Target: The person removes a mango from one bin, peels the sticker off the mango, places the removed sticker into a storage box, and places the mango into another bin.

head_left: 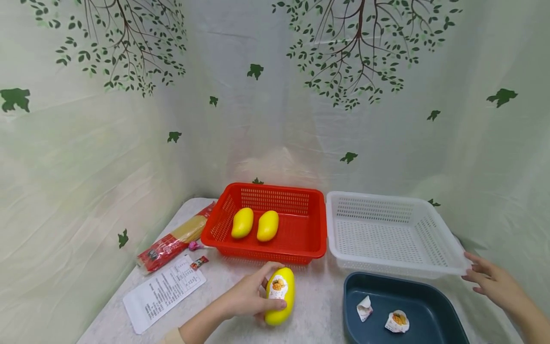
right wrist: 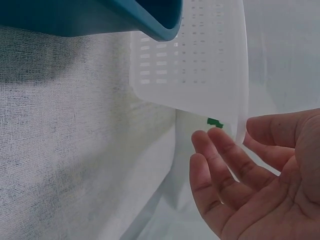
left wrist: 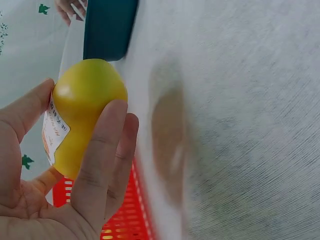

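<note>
In the head view my left hand [head_left: 251, 294] grips a yellow mango [head_left: 286, 301] above the table, in front of the red basket [head_left: 268, 253]. A white sticker with a fruit picture [head_left: 278, 285] is on the mango; in the left wrist view the thumb and fingers hold the mango [left wrist: 90, 90] from both sides. Two more mangoes [head_left: 242, 223] lie in the red basket. My right hand [head_left: 494, 282] is at the near right corner of the white basket [head_left: 399, 265]. Its fingers are loosely bent beside the rim [right wrist: 241, 100]; whether they press on it is unclear.
A dark blue tray [head_left: 404, 279] at the front right holds a folded label [head_left: 364, 308] and a fruit-picture label [head_left: 397, 321]. On the left lie a long red-and-yellow packet [head_left: 176, 239], a printed sheet [head_left: 165, 291], a small red packet [head_left: 199, 263] and a pink-wrapped item [head_left: 195, 245].
</note>
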Demonstrator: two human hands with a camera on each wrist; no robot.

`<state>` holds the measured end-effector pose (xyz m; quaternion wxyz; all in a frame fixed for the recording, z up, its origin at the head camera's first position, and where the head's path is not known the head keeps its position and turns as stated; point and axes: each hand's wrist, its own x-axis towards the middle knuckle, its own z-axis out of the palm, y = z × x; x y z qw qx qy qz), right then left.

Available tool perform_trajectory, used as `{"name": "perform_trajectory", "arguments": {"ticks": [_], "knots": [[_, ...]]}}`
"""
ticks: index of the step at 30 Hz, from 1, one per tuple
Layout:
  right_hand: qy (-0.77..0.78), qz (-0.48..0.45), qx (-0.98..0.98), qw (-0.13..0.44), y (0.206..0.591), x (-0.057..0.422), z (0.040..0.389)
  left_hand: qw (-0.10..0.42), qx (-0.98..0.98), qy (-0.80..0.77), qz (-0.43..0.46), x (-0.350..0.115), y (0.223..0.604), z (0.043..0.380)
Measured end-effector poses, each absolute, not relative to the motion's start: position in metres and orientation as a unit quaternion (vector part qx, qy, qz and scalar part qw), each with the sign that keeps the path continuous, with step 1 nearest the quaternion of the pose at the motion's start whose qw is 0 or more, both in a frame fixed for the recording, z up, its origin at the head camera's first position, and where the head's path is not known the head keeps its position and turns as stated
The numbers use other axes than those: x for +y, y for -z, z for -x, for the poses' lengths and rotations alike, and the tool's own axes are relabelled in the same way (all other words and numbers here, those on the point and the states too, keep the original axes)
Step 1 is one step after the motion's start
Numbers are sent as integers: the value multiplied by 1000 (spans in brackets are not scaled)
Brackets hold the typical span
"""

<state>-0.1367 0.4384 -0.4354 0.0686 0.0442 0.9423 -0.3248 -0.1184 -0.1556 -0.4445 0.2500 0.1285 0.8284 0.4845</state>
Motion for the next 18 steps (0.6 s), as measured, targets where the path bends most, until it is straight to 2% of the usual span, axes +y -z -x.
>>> {"name": "perform_trajectory", "arguments": {"ticks": [8, 18], "knots": [[317, -38, 946, 59, 437, 438, 133, 256, 821, -497, -117, -156, 456, 112], [235, -10, 972, 11, 423, 430, 133, 266, 830, -476, -113, -153, 465, 116]]}}
